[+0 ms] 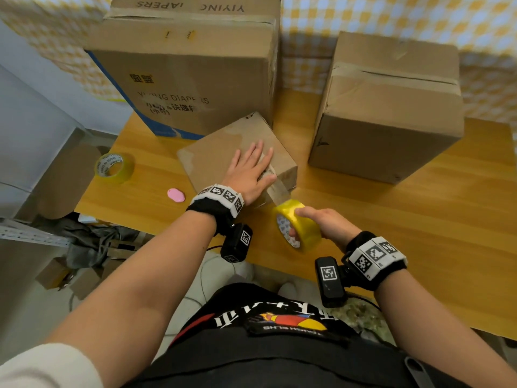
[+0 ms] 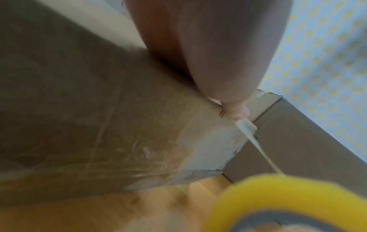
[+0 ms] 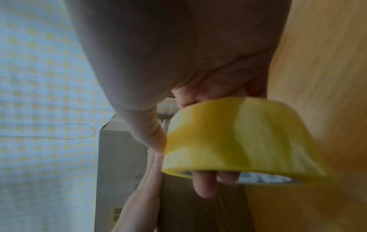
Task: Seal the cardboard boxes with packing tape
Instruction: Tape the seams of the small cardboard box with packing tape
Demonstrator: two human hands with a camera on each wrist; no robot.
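A small cardboard box [image 1: 221, 152] lies on the wooden table [image 1: 419, 219], turned at an angle. My left hand [image 1: 253, 170] lies flat on its top, fingers straight, pressing a strip of clear tape [image 1: 275, 189] near the box's near corner. My right hand [image 1: 319, 225] grips a yellow tape roll [image 1: 298, 226] just off that corner, thumb on the rim and fingers through the core. The strip runs taut from the roll [image 2: 282, 202] up to the box edge under my left thumb. In the right wrist view the roll [image 3: 238, 138] fills the middle, with fingers [image 3: 204, 185] poking out of its core.
A large printed diaper carton [image 1: 193, 71] stands at the back left and a plain taped box [image 1: 391, 107] at the back right. A second tape roll [image 1: 114, 168] and a small pink object [image 1: 176, 195] lie on the table's left. Clutter sits on the floor beyond the left edge.
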